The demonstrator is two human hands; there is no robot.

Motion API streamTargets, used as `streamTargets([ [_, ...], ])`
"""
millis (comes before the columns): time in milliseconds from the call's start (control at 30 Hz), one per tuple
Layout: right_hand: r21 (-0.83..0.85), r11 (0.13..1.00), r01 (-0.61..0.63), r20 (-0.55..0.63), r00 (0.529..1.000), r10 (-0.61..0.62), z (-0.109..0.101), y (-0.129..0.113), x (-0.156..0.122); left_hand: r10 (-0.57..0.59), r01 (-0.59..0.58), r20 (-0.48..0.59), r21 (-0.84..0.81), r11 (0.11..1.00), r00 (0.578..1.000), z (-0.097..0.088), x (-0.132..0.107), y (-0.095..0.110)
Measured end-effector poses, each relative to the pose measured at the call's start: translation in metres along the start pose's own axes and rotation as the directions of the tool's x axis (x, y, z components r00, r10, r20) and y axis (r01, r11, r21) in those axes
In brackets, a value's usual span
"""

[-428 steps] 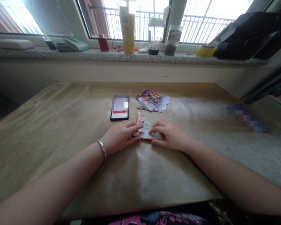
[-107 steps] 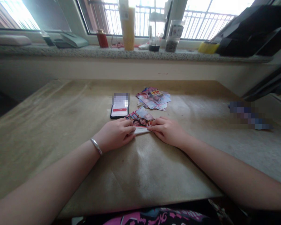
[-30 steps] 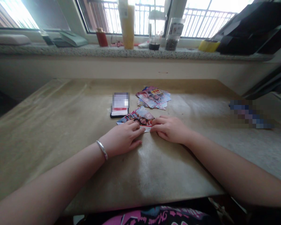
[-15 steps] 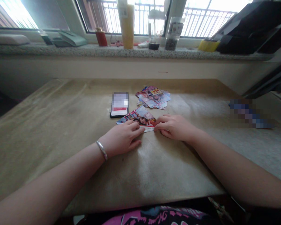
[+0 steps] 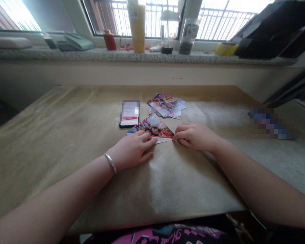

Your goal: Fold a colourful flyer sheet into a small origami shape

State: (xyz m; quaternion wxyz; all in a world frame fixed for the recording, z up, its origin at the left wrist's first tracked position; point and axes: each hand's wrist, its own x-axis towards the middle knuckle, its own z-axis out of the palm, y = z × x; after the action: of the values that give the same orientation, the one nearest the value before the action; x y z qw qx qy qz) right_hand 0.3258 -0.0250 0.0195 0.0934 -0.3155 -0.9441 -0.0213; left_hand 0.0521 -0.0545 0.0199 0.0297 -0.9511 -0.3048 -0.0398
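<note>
A colourfully printed sheet of paper (image 5: pixel 156 128), folded to a triangle with a narrow white and red strip along its near edge, lies flat on the table. My left hand (image 5: pixel 132 149), with a silver bangle at the wrist, rests over the paper's left part, fingers stretched out and palm down. At the right corner of the fold are the fingertips of my right hand (image 5: pixel 193 136); those fingers are bent and closed together on that tip. Behind the paper sits a loose pile of similar printed sheets (image 5: pixel 167 105).
A phone (image 5: pixel 129 115) lies on the table (image 5: pixel 66 142), just left of the paper. At the far right is a blurred-out flat bluish item (image 5: pixel 271 125). Bottles and containers, including a tall yellow one (image 5: pixel 138 30), stand along the granite windowsill (image 5: pixel 81 56).
My right hand has slid a little to the right along the near edge to the paper's corner, uncovering more of the print. My left hand has stayed in place.
</note>
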Motion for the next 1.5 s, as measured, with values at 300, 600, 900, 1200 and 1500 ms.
streamTargets([
  [300, 0.027, 0.999, -0.031, 0.073, 0.997, 0.028, -0.008, 0.008, -0.003, -0.005, 0.005, 0.025, 0.010, 1.000, 1.000, 0.000, -0.001, -0.001],
  [600, 0.082, 0.996, -0.033, 0.059, 0.998, 0.028, -0.007, 0.014, -0.006, -0.004, 0.003, 0.027, 0.027, 1.000, 1.000, 0.002, -0.001, -0.002],
  [900, 0.044, 0.999, 0.014, 0.038, 0.999, -0.015, -0.008, 0.013, -0.007, 0.003, -0.003, 0.015, 0.023, 1.000, 1.000, 0.001, -0.001, -0.002],
  [1200, 0.141, 0.990, 0.017, -0.167, 0.986, 0.007, 0.005, 0.004, -0.004, 0.028, -0.027, -0.042, 0.028, 0.999, 0.999, 0.003, -0.001, -0.003],
  [1500, 0.145, 0.985, 0.092, -0.110, 0.991, -0.077, 0.010, -0.013, 0.008, 0.025, -0.024, -0.064, 0.021, 0.999, 0.998, 0.005, 0.001, -0.003],
])
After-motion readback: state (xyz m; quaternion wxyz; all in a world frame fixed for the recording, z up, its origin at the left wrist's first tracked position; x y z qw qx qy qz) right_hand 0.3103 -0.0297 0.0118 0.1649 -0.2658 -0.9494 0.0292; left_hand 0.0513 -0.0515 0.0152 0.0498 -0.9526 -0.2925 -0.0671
